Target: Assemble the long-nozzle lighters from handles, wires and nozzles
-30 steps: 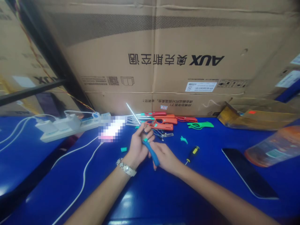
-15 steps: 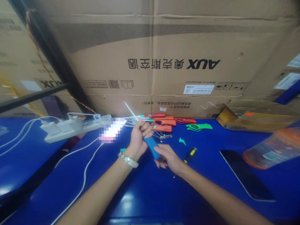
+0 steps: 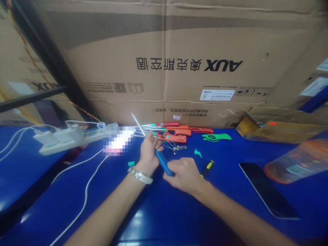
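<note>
The left hand (image 3: 149,153) grips the blue lighter (image 3: 163,162) near its metal rod (image 3: 138,124). The right hand (image 3: 185,173) pinches the lighter's lower end.

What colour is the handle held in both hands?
The handle is blue; the head view shows it.

a lighter (image 3: 164,164) is held in the left grip (image 3: 149,153) and the right grip (image 3: 185,174), before a pile of lighters (image 3: 176,138) on the worktop (image 3: 217,208). behind the pile stands a cardboard box (image 3: 189,41); left lies a power strip (image 3: 74,139). right of the pile lies a loose casing (image 3: 219,137), with a screwdriver (image 3: 209,167) before it. farther right, a phone (image 3: 266,191) lies left of a jar (image 3: 303,162), a carton (image 3: 276,127) behind both.
</note>
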Demonstrator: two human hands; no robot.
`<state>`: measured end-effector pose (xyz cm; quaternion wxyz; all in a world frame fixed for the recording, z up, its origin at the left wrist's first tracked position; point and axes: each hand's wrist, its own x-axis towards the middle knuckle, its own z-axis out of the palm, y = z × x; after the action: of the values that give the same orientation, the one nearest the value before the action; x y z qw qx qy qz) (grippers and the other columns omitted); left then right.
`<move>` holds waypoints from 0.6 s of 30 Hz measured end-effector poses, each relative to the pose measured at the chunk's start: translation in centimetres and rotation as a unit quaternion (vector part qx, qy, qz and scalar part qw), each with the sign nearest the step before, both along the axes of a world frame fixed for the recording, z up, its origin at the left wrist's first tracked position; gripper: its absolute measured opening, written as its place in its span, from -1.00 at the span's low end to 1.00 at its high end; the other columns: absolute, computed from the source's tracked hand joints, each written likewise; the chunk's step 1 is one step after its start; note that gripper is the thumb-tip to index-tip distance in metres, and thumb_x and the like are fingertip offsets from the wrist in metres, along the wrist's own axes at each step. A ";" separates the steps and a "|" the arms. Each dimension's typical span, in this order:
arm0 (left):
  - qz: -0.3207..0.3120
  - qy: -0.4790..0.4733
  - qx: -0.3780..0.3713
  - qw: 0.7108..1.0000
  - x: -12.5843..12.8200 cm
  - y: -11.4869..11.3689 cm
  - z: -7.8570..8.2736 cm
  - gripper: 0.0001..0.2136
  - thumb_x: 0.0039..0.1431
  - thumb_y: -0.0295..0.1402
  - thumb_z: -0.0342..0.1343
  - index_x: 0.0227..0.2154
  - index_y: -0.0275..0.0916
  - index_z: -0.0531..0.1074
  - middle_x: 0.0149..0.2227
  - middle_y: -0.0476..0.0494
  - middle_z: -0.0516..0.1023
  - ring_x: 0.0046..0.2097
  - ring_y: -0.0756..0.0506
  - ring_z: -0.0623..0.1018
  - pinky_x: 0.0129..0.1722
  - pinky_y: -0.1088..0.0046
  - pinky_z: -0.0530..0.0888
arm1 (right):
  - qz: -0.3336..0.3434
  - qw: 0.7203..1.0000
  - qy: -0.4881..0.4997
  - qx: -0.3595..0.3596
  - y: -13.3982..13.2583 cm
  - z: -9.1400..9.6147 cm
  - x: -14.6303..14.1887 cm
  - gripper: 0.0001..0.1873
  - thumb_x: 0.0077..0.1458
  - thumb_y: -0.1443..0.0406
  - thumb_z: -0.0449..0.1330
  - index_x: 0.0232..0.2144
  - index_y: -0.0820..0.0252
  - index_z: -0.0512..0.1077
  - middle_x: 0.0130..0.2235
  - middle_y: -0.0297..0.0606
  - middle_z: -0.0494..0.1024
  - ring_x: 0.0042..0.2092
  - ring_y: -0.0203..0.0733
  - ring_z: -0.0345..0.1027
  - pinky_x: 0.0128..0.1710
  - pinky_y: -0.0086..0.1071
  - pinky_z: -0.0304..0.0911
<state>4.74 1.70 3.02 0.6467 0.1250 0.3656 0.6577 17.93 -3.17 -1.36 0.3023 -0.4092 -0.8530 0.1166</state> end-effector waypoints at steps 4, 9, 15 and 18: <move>-0.020 -0.062 0.078 0.995 -0.8 0.0 0.5 -0.50 0.34 -0.31 0.03 -0.69 -0.21 -0.04 -0.76 0.16 -0.06 -0.72 0.12 0.00 -0.78 0.64 0.03 | 0.015 0.993 0.082 -0.078 0.1 0.6 0.4 -0.51 0.09 0.06 0.20 -0.64 0.15 0.06 -0.64 -0.44 0.18 -0.56 -0.37 0.00 -0.49 -0.40 -0.13; -0.063 -0.099 0.129 0.985 -1.3 -0.2 0.2 -0.44 0.30 -0.23 0.11 -0.71 -0.21 -0.06 -0.76 0.16 -0.06 -0.73 0.13 0.01 -0.78 0.64 0.05 | 0.002 0.869 0.301 -0.393 1.1 0.3 -0.3 -0.48 0.25 -0.16 -0.16 -0.37 0.12 0.22 -0.62 -0.44 0.37 -0.66 -0.35 0.15 -0.66 -0.48 -0.05; -0.089 -0.060 0.150 0.983 -0.6 -0.4 -0.8 -0.44 0.23 -0.12 0.19 -0.69 -0.22 0.00 -0.75 0.18 0.00 -0.71 0.15 0.09 -0.71 0.64 0.18 | 0.122 0.792 0.297 -0.519 0.9 0.6 -1.1 -0.45 0.15 -0.19 0.03 -0.33 0.19 0.30 -0.69 -0.42 0.43 -0.77 -0.41 0.08 -0.77 -0.55 -0.12; -0.079 0.034 0.147 0.985 -0.7 -0.2 -1.6 -0.56 0.14 -0.03 0.23 -0.59 -0.25 0.25 -0.70 0.12 0.26 -0.63 0.08 0.34 -0.56 0.58 0.37 | 0.106 0.833 0.297 -0.454 0.8 0.5 -0.6 -0.52 0.16 -0.13 0.09 -0.42 0.16 0.25 -0.70 -0.50 0.34 -0.75 -0.43 0.07 -0.73 -0.55 -0.06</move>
<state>4.05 1.49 1.45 0.6587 0.2694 0.2758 0.6461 17.33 -2.39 -0.89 0.3073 -0.3535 -0.6113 0.6379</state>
